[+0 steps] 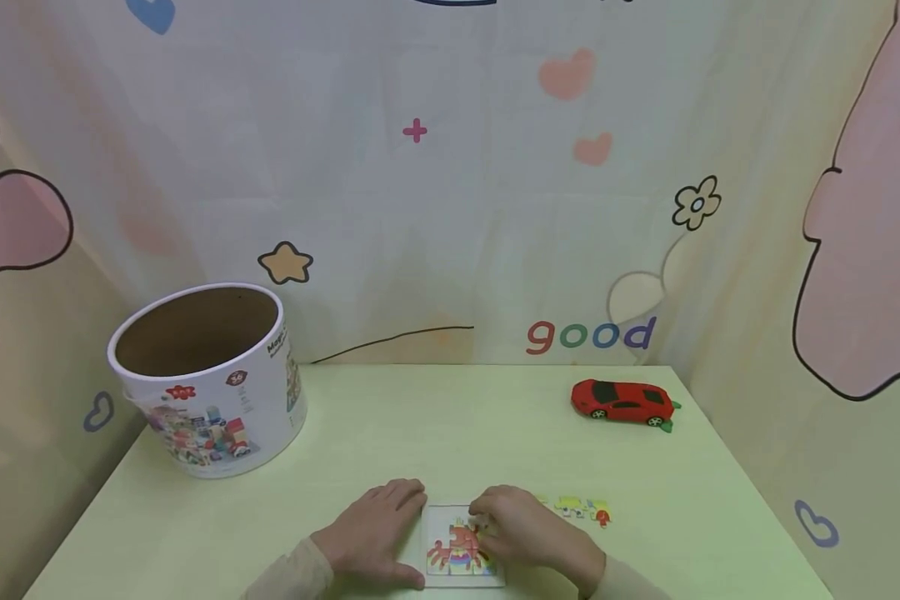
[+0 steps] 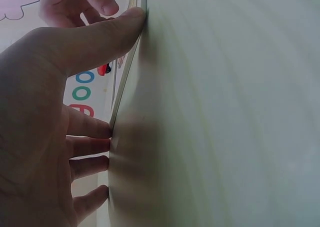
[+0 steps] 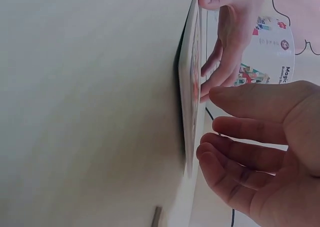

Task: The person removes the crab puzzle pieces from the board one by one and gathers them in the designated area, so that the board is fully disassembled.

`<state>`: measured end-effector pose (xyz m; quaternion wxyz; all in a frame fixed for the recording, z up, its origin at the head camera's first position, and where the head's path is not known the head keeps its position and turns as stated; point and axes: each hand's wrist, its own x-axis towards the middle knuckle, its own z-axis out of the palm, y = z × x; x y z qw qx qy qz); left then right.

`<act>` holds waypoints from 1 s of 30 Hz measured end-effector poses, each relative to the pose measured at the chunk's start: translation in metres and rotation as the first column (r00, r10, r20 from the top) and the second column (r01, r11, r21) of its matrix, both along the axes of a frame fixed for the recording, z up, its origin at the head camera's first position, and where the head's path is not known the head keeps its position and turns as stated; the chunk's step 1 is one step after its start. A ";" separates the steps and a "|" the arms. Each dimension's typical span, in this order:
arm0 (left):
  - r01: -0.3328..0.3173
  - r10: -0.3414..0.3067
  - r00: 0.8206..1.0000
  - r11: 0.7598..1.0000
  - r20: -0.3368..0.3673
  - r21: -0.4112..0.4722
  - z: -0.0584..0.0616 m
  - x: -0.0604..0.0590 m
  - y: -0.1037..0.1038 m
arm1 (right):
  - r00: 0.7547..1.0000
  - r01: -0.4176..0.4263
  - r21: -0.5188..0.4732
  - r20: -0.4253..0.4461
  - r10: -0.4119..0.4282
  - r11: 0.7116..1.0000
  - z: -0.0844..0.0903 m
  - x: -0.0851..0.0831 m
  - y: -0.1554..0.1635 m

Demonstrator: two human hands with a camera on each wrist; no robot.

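On the pale green table (image 1: 435, 417), bare between the open round box (image 1: 208, 379) and red toy car (image 1: 624, 401), the crab puzzle (image 1: 459, 546) lies at the near edge, left hand (image 1: 375, 533) flat, fingers straight against its left edge, right hand (image 1: 528, 533) loosely curled over its right part, holding nothing.

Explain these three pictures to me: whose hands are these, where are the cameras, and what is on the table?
A person works bare-handed. The wide picture comes from a head camera; the other two from wrist cameras, so they look sideways. On the pale table lie a crab puzzle board, a few loose puzzle pieces, a red toy car and an open round box. The left hand rests flat, steadying the board's edge. The right hand rests on the puzzle, fingers bent; whether it holds a piece is hidden.
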<state>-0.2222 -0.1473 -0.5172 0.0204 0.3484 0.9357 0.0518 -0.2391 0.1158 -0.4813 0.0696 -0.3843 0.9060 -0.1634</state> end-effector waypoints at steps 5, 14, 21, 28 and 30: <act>-0.002 0.002 1.000 1.000 0.009 0.010 -0.002 -0.002 0.000 | 1.000 -0.006 0.030 -0.003 0.006 1.000 0.003 -0.003 -0.007; 0.004 -0.005 1.000 1.000 0.013 0.030 -0.002 -0.002 0.001 | 0.999 -0.027 0.074 0.041 0.024 0.997 0.001 -0.007 -0.020; -0.005 0.005 1.000 1.000 0.025 0.022 -0.002 -0.001 0.000 | 0.998 -0.032 0.094 0.047 0.028 0.995 -0.002 -0.007 -0.027; 0.008 -0.008 1.000 1.000 0.004 0.026 -0.003 -0.002 -0.001 | 0.998 -0.058 0.100 0.044 0.054 0.993 0.002 -0.006 -0.029; 0.012 -0.012 1.000 1.000 -0.001 0.028 -0.003 -0.002 -0.001 | 0.998 -0.060 0.110 0.044 0.055 0.992 0.003 -0.006 -0.030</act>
